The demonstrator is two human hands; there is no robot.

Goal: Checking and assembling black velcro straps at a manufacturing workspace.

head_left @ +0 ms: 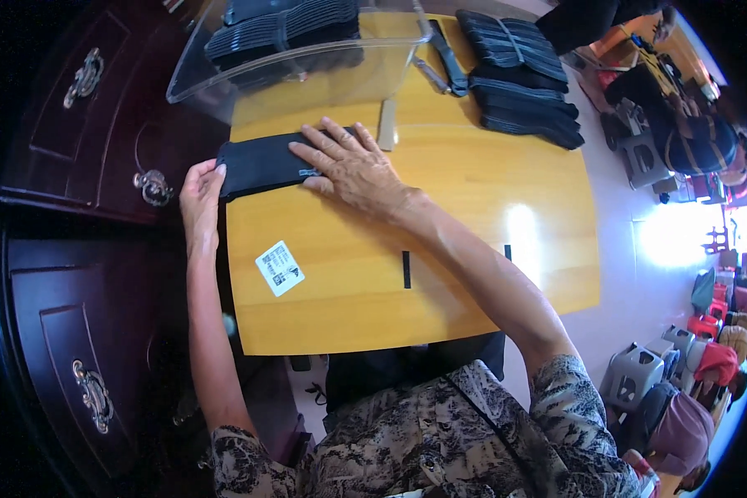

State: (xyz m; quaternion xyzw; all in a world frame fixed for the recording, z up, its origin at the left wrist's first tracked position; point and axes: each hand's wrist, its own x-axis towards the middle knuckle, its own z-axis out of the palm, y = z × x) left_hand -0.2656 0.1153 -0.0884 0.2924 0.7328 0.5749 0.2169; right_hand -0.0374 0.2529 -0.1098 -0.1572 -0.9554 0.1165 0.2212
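Observation:
A flat, black, folded fabric piece with a small pale print near one corner lies on the yellow wooden table. My left hand pinches its left end, thumb on top and fingers curled at the edge. Across its right end my right hand rests palm down, fingers stretched and spread. A narrow beige strip lies just beyond my right fingertips. Nearer to me on the tabletop is a square white label with black printing.
A clear plastic bin holding tied black bundles stands at the far left. Black fabric stacks and a dark strap-like object lie at the far right. Dark drawers border the left. People and stools are at right.

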